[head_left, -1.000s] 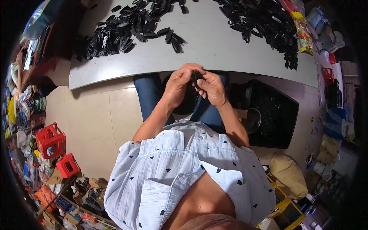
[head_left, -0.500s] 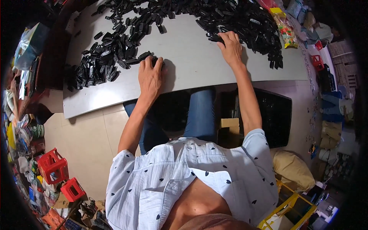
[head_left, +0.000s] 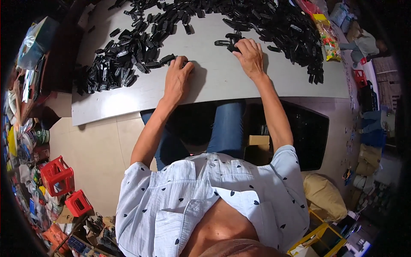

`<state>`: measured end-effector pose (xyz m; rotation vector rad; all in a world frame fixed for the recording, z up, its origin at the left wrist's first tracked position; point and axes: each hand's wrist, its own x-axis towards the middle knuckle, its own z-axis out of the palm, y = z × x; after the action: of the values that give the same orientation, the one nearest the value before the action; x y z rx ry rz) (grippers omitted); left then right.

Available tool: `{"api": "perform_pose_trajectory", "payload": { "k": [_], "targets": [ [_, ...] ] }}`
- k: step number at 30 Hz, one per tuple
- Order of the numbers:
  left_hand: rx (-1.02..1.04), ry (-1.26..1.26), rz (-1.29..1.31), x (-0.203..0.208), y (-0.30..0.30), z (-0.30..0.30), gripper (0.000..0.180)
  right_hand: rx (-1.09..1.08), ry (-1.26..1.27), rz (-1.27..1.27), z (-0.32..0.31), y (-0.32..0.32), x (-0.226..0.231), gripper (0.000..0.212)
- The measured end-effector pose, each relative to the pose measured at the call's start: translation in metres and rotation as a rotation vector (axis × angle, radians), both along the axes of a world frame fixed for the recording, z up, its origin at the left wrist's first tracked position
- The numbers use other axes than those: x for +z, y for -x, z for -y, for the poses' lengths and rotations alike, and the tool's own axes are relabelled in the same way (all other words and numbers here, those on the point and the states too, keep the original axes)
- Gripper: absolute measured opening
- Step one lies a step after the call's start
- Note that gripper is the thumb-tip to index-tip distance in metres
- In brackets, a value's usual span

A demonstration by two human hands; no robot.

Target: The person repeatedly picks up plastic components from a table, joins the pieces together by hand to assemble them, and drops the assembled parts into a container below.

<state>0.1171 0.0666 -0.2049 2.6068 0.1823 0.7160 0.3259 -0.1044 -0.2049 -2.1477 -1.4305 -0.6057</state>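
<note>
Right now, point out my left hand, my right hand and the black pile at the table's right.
Left hand [head_left: 177, 80]: head view, back of the hand.
Right hand [head_left: 251, 59]: head view, back of the hand.
Black pile [head_left: 295, 38]: head view, middle of the heap.

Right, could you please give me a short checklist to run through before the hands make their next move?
1. Left hand grip: cannot tell; its fingertips are hidden near the right end of the left pile of black pieces.
2. Right hand grip: cannot tell; it partly covers a small black cluster.
3. Hands apart: ok; a stretch of grey table lies between them.
4. Left pile aligned: not ok; pieces lie at mixed angles.
5. Colourful packet away from both hands: ok; it is to the right of the right pile.
</note>
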Motion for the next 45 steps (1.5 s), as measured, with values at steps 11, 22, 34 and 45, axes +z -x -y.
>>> {"api": "perform_pose_trajectory", "payload": {
  "k": [11, 22, 34, 45],
  "targets": [
    [0.093, -0.157, -0.034, 0.002, -0.004, 0.000, 0.030, 0.095, -0.620, -0.586, -0.006, -0.026, 0.005, 0.012],
    [0.121, 0.276, 0.254, 0.032, -0.019, 0.008, 0.034, 0.814, -1.327, -1.967, 0.003, -0.028, 0.016, 0.033],
    [-0.171, 1.516, 0.018, 0.021, -0.013, 0.051, 0.007, 0.673, -1.009, -1.967, 0.002, 0.070, 0.009, 0.020],
    [0.216, 0.735, 0.143, 0.005, -0.012, 0.074, 0.017, 0.589, -1.071, -1.882, -0.013, 0.122, -0.013, 0.026]
  ]
}}
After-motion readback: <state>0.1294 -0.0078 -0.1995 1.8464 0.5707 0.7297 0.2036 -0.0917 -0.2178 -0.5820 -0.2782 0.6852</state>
